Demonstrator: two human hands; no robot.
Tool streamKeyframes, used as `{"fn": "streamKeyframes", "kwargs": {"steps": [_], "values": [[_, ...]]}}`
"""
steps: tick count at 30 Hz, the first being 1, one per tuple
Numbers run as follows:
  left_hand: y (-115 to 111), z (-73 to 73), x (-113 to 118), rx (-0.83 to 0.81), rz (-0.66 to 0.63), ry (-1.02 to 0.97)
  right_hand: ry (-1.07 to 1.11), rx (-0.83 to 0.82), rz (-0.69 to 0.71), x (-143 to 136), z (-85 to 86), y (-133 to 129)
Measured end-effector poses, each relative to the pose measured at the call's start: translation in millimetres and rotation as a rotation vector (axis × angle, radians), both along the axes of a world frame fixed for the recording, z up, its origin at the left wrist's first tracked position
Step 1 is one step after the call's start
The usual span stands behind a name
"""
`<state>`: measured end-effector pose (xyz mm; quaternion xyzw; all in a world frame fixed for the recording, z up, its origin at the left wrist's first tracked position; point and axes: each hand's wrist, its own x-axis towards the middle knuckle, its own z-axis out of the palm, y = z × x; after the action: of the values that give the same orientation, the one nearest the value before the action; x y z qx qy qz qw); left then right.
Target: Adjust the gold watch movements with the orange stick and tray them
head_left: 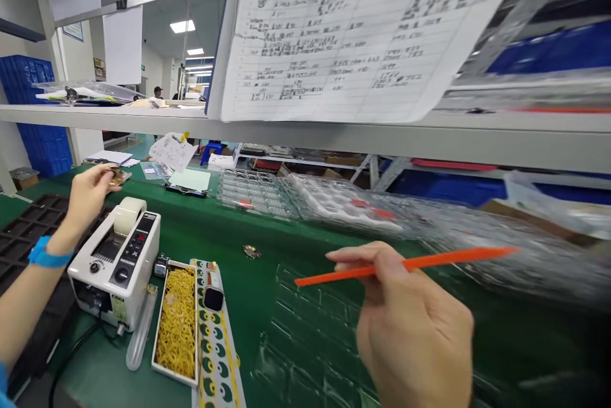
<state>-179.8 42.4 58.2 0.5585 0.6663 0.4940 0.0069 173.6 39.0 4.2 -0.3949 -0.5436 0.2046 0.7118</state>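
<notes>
Past the tape dispenser (pixel 114 261), pinching half-hidden metallic part (pixel 116 174) in left hand (pixel 90 191); gripping orange stick (pixel 443 259) in right hand (pixel 410 325), over green worktop (pixel 184 223), under lights (pixel 182 26).

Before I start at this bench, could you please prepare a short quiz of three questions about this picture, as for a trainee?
1. The right hand holds: a) scissors, b) an orange stick, c) a tape roll.

2. True or false: in the picture, the tape dispenser stands left of the white box of small yellow pieces.

3. Fill in: around the wrist of the left hand is a blue ____.

Key: 1 b; 2 true; 3 band.
</notes>
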Motion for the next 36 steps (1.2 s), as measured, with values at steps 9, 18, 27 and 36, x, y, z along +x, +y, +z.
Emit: {"fn": "streamKeyframes", "kwargs": {"steps": [9,18,27,36], "values": [[-51.4,-24.2,160.6,0.065,-0.866,-0.856,-0.007,0.376,0.274,-6.3,10.6,-41.2],[-31.2,-40.0,164.9,0.056,-0.965,-0.923,-0.191,0.209,0.348,-23.8,4.0,-24.5],[-31.8,-36.6,154.6,-0.021,-1.0,-0.967,-0.439,0.468,0.494,-16.6,0.1,-6.9],[-28.3,-33.8,157.1,-0.055,-0.872,-1.077,-0.818,0.709,0.384,-6.0,1.5,-6.4]]}}
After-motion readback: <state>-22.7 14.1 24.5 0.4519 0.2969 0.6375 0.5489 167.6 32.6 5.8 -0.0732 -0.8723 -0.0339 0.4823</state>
